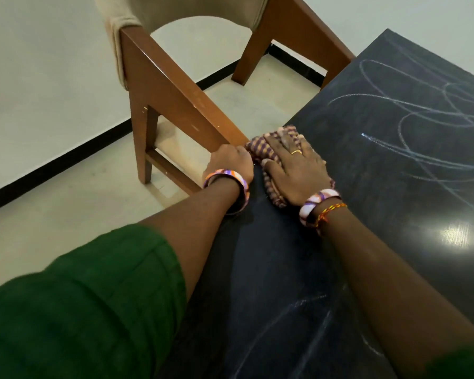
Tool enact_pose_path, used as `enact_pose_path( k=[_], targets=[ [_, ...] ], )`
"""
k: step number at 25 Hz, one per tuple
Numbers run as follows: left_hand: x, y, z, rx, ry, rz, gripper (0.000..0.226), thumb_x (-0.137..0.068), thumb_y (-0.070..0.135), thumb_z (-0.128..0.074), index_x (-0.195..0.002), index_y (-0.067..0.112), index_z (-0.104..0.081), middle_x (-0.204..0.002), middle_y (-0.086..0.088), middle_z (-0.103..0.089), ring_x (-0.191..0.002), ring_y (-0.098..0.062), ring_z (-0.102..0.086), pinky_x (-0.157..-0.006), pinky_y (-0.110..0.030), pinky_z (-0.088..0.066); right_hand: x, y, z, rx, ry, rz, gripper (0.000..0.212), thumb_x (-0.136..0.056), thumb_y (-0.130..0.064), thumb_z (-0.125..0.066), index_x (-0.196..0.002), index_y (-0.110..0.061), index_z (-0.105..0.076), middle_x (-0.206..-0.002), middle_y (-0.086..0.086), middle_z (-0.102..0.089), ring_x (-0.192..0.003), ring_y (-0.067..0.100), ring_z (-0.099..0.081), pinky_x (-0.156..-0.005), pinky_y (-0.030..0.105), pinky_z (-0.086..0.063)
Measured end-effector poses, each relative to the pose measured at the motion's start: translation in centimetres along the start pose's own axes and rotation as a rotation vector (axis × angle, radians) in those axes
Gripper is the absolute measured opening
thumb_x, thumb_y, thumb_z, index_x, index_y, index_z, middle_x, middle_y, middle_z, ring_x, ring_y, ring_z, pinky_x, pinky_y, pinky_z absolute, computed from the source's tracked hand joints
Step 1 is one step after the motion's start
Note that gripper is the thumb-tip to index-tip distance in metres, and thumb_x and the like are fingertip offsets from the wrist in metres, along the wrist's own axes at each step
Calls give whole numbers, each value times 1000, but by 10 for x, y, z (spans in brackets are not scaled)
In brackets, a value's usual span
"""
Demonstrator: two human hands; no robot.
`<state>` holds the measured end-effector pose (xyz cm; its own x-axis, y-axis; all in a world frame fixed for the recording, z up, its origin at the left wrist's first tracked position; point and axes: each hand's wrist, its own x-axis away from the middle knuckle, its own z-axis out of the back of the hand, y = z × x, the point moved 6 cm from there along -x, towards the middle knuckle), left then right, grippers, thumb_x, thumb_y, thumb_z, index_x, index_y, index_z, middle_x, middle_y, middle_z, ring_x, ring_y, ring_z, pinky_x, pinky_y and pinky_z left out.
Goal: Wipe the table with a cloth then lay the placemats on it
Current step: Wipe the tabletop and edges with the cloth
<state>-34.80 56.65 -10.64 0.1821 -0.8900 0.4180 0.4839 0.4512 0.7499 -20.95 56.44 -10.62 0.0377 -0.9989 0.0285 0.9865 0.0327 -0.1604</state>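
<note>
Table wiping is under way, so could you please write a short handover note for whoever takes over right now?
Right hand: flat on the striped cloth, pressing it down at the black table's far-left corner.
Left hand: fingers curled at the table edge beside the wooden chair; grip unclear.
Done: nothing confirmed.
Left: chalk-like scribbles remain; finish wiping, then lay placemats, none in view.
</note>
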Motion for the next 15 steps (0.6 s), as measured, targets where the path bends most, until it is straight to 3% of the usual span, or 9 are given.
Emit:
enact_pose_path(
  k=[1,3,4,5,6,10,12,15],
  targets=[
    [2,-8,7,176,-46,38,37,-96,10,-33,-106,-6,-64,-115,-24,-63,-106,-38,-58,-87,-37,-47,-8,6,3,5,-2,-34,53,-99,-43,-32,-149,-33,-20,-160,-5,-11,-147,27,-6,-118,44,-8],
    [20,-36,30,411,-190,146,33,-91,-1,-35,-76,-4,-65,-75,-18,-66,-66,-28,-62,-55,-24,-53,-20,13,5,-21,-32,-147,54,-99,-44,-28,-150,-31,-17,-160,-5,-7,-147,30,-4,-118,46,-7],
    [29,-54,43,399,-258,192,35,-90,-3,-35,-66,-1,-59,-57,-12,-61,-48,-21,-57,-39,-15,-46,-20,11,5,-26,-55,-182,54,-99,-44,-27,-150,-31,-16,-160,-5,-6,-147,31,-3,-118,46,-6],
    [39,-73,55,349,-312,229,35,-90,-2,-35,-62,1,-56,-48,-8,-58,-38,-17,-53,-34,-11,-40,-14,2,3,-21,-66,-185,54,-99,-43,-26,-151,-30,-15,-160,-5,-5,-147,31,-2,-118,46,-5],
    [47,-90,68,275,-346,256,33,-91,0,-37,-64,2,-57,-51,-7,-60,-40,-15,-55,-38,-13,-42,-3,-11,0,-6,-66,-159,54,-99,-43,-27,-151,-30,-16,-160,-4,-6,-147,31,-3,-118,46,-5],
    [80,-136,105,21,-309,276,26,-94,15,-46,-102,-1,-64,-101,-17,-62,-89,-26,-57,-80,-32,-46,87,-106,-15,13,-47,142,58,-93,-47,-22,-148,-29,-24,-159,-2,-16,-145,32,-12,-116,49,-12],
    [94,-151,114,-60,-189,282,28,-97,16,-44,-107,-4,-61,-109,-24,-57,-94,-32,-56,-80,-34,-42,139,-161,-24,-19,-85,319,58,-93,-48,-24,-148,-31,-23,-158,-3,-17,-145,30,-10,-115,49,-9],
    [106,-169,123,-155,-30,283,38,-100,9,-34,-125,-15,-49,-134,-29,-49,-124,-39,-47,-91,-37,-40,162,-182,-27,-46,-125,460,54,-97,-47,-29,-148,-34,-20,-158,-5,-15,-146,26,-6,-117,45,-4]
  ],
)
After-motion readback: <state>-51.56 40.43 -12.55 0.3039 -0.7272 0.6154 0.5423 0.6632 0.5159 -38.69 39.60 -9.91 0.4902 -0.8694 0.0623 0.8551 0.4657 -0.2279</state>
